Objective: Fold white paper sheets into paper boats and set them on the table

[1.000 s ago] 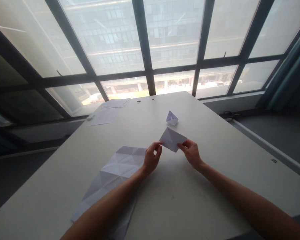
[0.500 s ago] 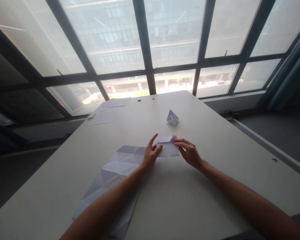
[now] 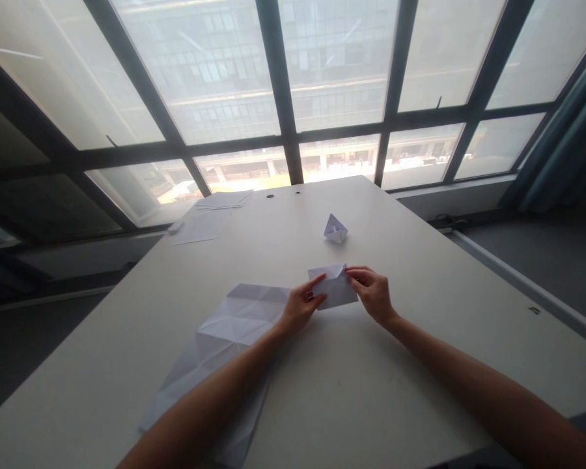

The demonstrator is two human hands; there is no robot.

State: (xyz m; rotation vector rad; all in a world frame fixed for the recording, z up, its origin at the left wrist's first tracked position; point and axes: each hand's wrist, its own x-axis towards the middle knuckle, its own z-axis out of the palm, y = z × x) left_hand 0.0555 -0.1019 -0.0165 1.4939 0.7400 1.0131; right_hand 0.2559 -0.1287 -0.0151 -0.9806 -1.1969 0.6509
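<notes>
Paper (image 3: 336, 290), folded into a flat, nearly square packet, is over the smooth white tabletop (image 3: 420, 273), its flap side facing the windows (image 3: 339, 58); I cannot make out a clear long axis. I see the fingers of the left hand (image 3: 300, 305) clamped on its left edge and those of the right hand (image 3: 375, 295) pinching its far right corner, with a creased sheet (image 3: 229, 322) to the left and a pointed paper boat (image 3: 335, 230) beyond.

Bright windows (image 3: 339, 65), white table (image 3: 342, 417), curtain (image 3: 559, 143)
</notes>
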